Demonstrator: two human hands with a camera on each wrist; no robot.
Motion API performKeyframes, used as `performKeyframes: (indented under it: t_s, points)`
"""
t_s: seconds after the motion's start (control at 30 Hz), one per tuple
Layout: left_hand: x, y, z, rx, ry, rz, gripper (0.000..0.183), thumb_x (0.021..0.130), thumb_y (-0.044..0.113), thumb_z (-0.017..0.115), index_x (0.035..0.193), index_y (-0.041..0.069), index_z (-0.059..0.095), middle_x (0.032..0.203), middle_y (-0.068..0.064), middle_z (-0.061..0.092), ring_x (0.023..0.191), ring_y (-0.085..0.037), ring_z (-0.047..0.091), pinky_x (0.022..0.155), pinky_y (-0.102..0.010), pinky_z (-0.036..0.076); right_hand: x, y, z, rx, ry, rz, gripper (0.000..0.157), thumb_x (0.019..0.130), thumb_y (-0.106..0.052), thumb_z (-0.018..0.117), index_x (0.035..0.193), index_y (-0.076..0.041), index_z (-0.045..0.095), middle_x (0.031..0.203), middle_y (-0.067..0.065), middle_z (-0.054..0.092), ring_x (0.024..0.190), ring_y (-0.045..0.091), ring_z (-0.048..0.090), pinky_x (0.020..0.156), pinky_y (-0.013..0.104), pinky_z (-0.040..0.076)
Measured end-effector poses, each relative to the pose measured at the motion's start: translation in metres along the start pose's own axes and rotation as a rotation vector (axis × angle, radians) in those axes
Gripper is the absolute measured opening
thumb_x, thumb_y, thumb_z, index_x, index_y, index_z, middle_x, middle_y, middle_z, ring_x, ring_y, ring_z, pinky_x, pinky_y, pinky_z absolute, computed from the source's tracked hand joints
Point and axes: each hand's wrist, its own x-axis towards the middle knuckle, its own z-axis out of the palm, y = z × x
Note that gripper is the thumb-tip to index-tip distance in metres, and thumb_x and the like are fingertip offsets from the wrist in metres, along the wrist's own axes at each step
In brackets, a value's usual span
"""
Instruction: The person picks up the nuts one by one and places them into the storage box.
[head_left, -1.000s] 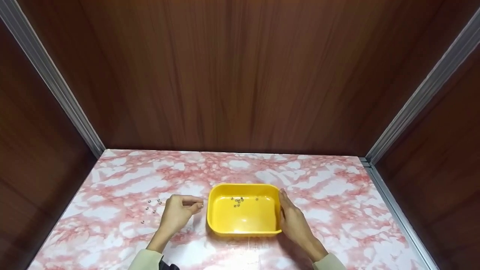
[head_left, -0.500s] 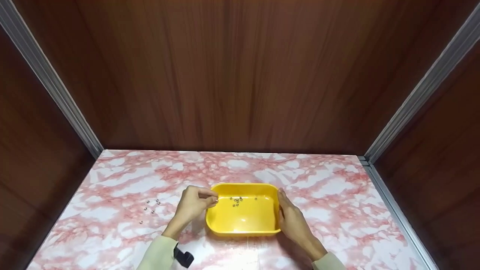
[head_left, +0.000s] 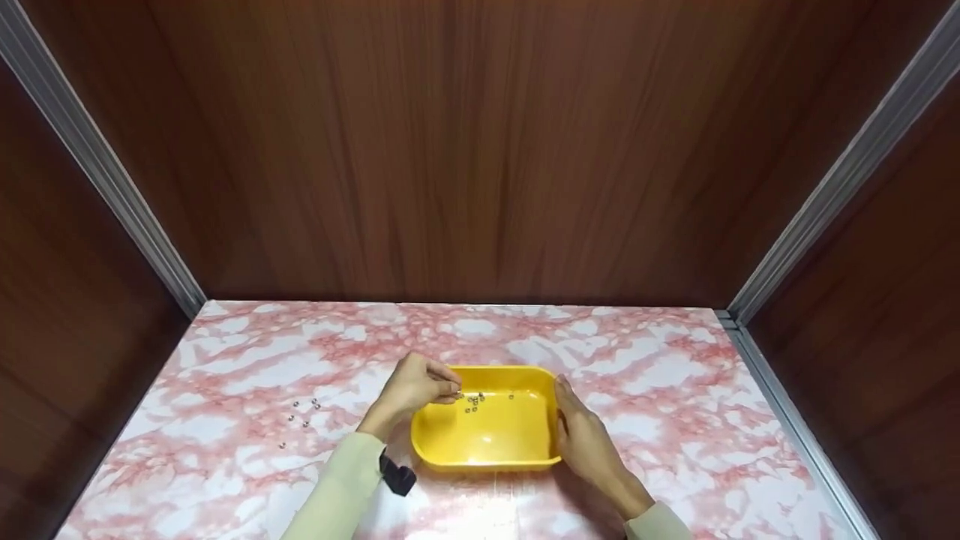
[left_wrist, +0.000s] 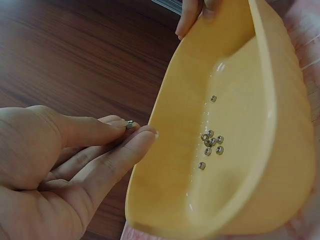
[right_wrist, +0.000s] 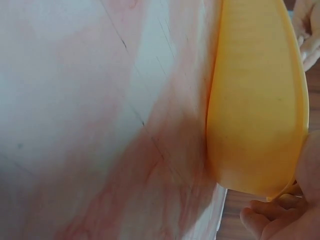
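Note:
My left hand (head_left: 411,384) is over the left side of a yellow plastic tray (head_left: 517,450). Between its thumb and fingertips it pinches a small metal nut (left_wrist: 130,124), seen in the left wrist view just outside the tray's rim. Several similar nuts (left_wrist: 220,149) lie loosely grouped on the tray floor, one of them a little apart. At the tray's right end my right hand (head_left: 594,448) grips the wall; in the right wrist view its fingers curl at the rim's corner.
Several more nuts (head_left: 305,424) lie scattered on the pink-and-white marbled tabletop (head_left: 225,360), left of the tray. Brown wood-look panels (head_left: 480,150) with grey metal corner strips (head_left: 832,172) enclose the back and sides.
My left hand has moved rightward from beside the tray to over its left rim, carrying the pinched nut. The right hand has stayed at the tray's right end.

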Motion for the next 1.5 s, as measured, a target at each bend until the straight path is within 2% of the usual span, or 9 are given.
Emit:
performKeyframes:
  t_s: [0.2, 0.37, 0.6, 0.77, 1.03, 1.27, 1.5]
  points:
    - [0.017, 0.006, 0.012, 0.062, -0.028, -0.008, 0.013, 0.091, -0.009, 0.071, 0.102, -0.012, 0.078, 0.095, -0.021, 0.080, 0.081, -0.023, 0.080, 0.077, -0.034, 0.069, 0.000, 0.000, -0.001, -0.006, -0.006, 0.008, 0.054, 0.102, 0.007, 0.058, 0.153, 0.012, 0.042, 0.161, 0.030, 0.043, 0.147, 0.043, 0.049, 0.117, 0.054, 0.047]
    - [0.029, 0.010, 0.023, 0.092, -0.054, -0.002, 0.014, 0.091, -0.008, 0.071, 0.103, -0.012, 0.078, 0.096, -0.022, 0.080, 0.088, -0.033, 0.081, 0.079, -0.037, 0.069, 0.000, 0.000, -0.002, -0.007, -0.007, -0.003, 0.054, 0.101, 0.007, 0.057, 0.153, 0.013, 0.042, 0.161, 0.031, 0.042, 0.147, 0.044, 0.048, 0.117, 0.054, 0.047]
    - [0.043, 0.005, 0.035, 0.114, -0.056, -0.030, 0.012, 0.090, -0.009, 0.072, 0.099, -0.012, 0.078, 0.091, -0.021, 0.080, 0.087, -0.036, 0.081, 0.080, -0.040, 0.069, 0.001, -0.001, -0.002, -0.013, 0.000, 0.006, 0.054, 0.101, 0.005, 0.059, 0.152, 0.013, 0.043, 0.161, 0.030, 0.044, 0.147, 0.041, 0.049, 0.117, 0.054, 0.048]
    - [0.046, -0.002, 0.044, 0.155, -0.043, -0.037, 0.010, 0.090, -0.007, 0.073, 0.097, -0.010, 0.079, 0.090, -0.019, 0.079, 0.084, -0.035, 0.081, 0.077, -0.039, 0.070, 0.000, -0.001, -0.002, 0.002, -0.011, 0.031, 0.054, 0.103, 0.004, 0.058, 0.153, 0.011, 0.043, 0.162, 0.028, 0.042, 0.148, 0.040, 0.049, 0.117, 0.053, 0.048]
    - [0.049, -0.009, 0.055, 0.135, -0.043, -0.040, 0.010, 0.089, -0.009, 0.073, 0.097, -0.013, 0.079, 0.092, -0.026, 0.079, 0.084, -0.040, 0.080, 0.076, -0.042, 0.070, 0.000, -0.001, -0.002, 0.017, -0.011, 0.041, 0.053, 0.103, 0.003, 0.057, 0.154, 0.011, 0.042, 0.162, 0.028, 0.042, 0.148, 0.041, 0.049, 0.118, 0.053, 0.048]
    - [0.051, -0.011, 0.057, 0.165, -0.028, -0.025, 0.010, 0.088, -0.010, 0.072, 0.095, -0.012, 0.079, 0.093, -0.026, 0.078, 0.082, -0.040, 0.080, 0.073, -0.041, 0.070, -0.001, -0.002, -0.002, 0.041, -0.032, 0.052, 0.055, 0.103, 0.004, 0.057, 0.155, 0.011, 0.039, 0.165, 0.027, 0.038, 0.150, 0.040, 0.045, 0.119, 0.052, 0.046]
    - [0.046, -0.008, 0.056, 0.202, -0.021, -0.011, 0.012, 0.088, -0.013, 0.069, 0.095, -0.012, 0.079, 0.090, -0.025, 0.078, 0.078, -0.039, 0.080, 0.072, -0.043, 0.070, 0.000, -0.003, -0.003, 0.056, -0.047, 0.074, 0.055, 0.105, 0.002, 0.055, 0.156, 0.009, 0.038, 0.167, 0.025, 0.035, 0.153, 0.039, 0.041, 0.122, 0.050, 0.041]
